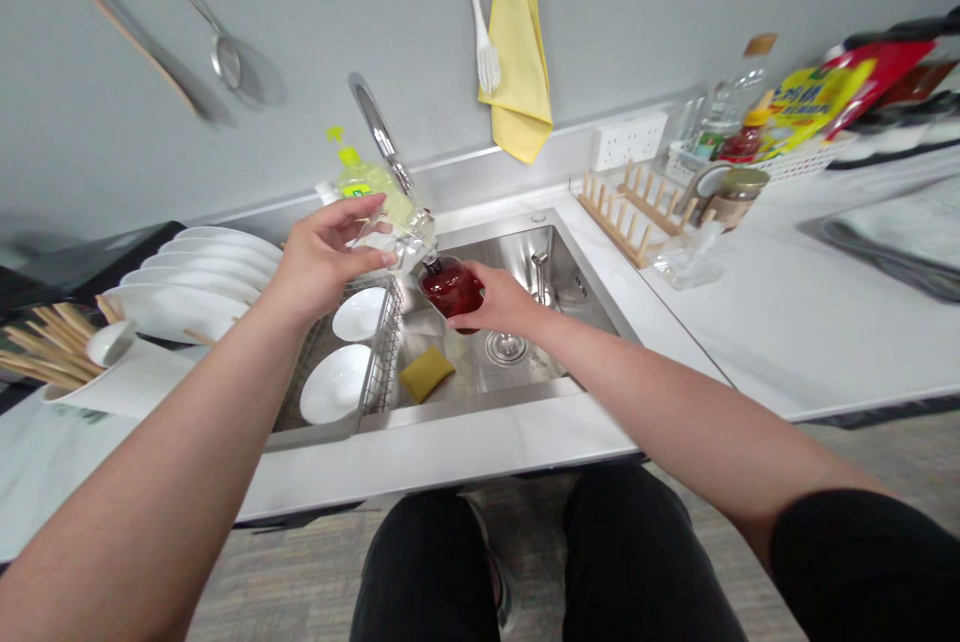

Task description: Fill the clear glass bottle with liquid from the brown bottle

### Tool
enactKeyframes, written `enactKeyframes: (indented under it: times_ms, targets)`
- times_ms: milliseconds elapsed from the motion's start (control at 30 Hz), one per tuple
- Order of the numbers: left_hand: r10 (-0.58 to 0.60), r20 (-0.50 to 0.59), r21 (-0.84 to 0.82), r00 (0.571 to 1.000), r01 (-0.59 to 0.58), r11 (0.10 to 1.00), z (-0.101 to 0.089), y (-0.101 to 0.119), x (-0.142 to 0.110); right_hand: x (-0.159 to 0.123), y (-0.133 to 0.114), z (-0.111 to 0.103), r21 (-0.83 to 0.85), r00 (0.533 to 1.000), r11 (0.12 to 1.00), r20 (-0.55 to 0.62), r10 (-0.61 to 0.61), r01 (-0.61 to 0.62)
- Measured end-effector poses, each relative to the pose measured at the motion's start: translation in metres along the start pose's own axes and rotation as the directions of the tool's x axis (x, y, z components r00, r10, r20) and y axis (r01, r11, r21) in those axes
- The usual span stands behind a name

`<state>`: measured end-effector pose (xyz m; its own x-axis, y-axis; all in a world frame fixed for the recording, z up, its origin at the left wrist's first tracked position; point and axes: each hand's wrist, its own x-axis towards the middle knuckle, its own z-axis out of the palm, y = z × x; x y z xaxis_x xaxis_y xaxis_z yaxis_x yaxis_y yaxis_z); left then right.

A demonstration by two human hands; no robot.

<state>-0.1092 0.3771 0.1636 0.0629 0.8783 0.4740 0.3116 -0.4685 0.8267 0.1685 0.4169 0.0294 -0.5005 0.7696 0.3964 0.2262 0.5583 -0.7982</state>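
Over the sink (592, 294), my left hand (330, 247) is closed around a clear see-through container (405, 244), which may be a bottle. Its far end reaches the dark neck of a rounded bottle of dark red liquid (452, 288). My right hand (501, 300) grips that bottle from the right side, its neck pointing up and to the left. Whether the two mouths touch, I cannot tell. Below them a yellow sponge (427, 374) lies in the sink. Behind my left hand stands a yellow-green pump bottle (358, 177), next to the faucet (379, 127).
A wire rack (384, 347) with white bowls (337, 384) fills the sink's left side. White plates (195, 282) and chopsticks (56, 342) stand further left. To the right are a wooden peg rack (626, 217), a jar (735, 197) and a white basket (799, 162) of bottles and packets.
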Motion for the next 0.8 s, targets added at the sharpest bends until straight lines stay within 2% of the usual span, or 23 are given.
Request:
enactKeyframes:
  times_ms: [267, 567, 800]
  targets:
    - [0.002, 0.011, 0.036, 1.0, -0.003, 0.999, 0.001, 0.009, 0.008, -0.001, -0.005, -0.002, 0.035, 1.0, 0.999, -0.024, 0.003, -0.002]
    - [-0.01, 0.055, 0.076, 0.998, 0.006, 0.997, 0.006, 0.031, 0.009, -0.001, -0.006, -0.003, 0.042, 1.0, 0.999, -0.031, 0.0, 0.002]
    - [0.014, 0.09, 0.145, 0.996, -0.027, 0.989, 0.004, 0.033, 0.016, -0.001, -0.004, -0.004, 0.062, 0.999, 0.998, -0.033, -0.006, 0.008]
